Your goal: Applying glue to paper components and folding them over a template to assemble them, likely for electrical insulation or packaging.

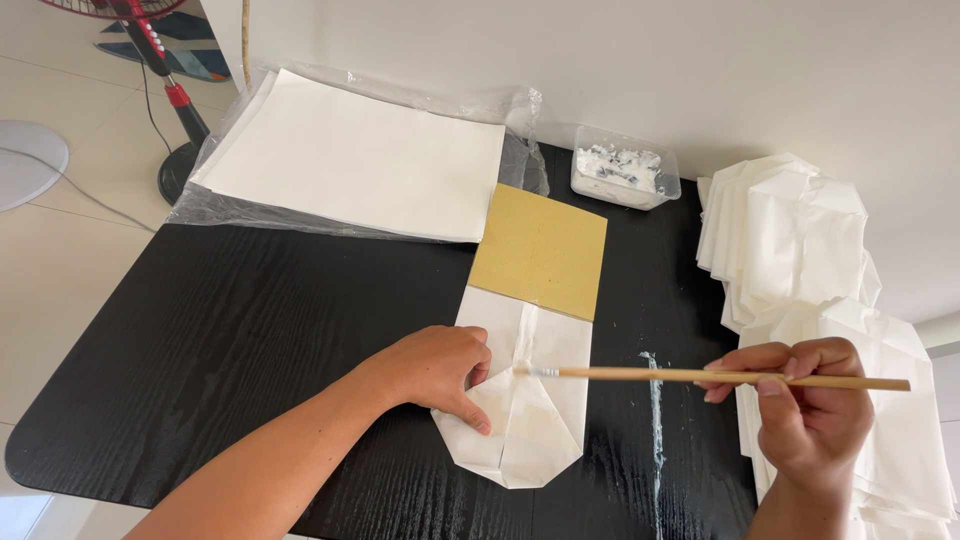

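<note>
Head view, 1 frame only.

Left hand (435,370) pressing flat on a folded white paper bag (520,415), fingers (478,420) spread a little and lying loose on the sheet, gripping nothing; apparently pinning the folds so the paper stays put under the brush. Bag lying on the black table (250,330), at centre near the front edge, its upper end tucked under a brown card square (540,250), likely serving as a former.

Right hand (810,410) closing thumb and fingers around a thin wooden brush (720,376), held level, bristle tip touching the bag's middle fold.

Clear tub of white paste (625,175) standing at the far edge. Stack of white sheets (350,155) lying on plastic wrap, far left. Pile of folded white bags (800,250) sitting at right. White smear (655,420) streaking the table, possibly paste; hard to confirm.
</note>
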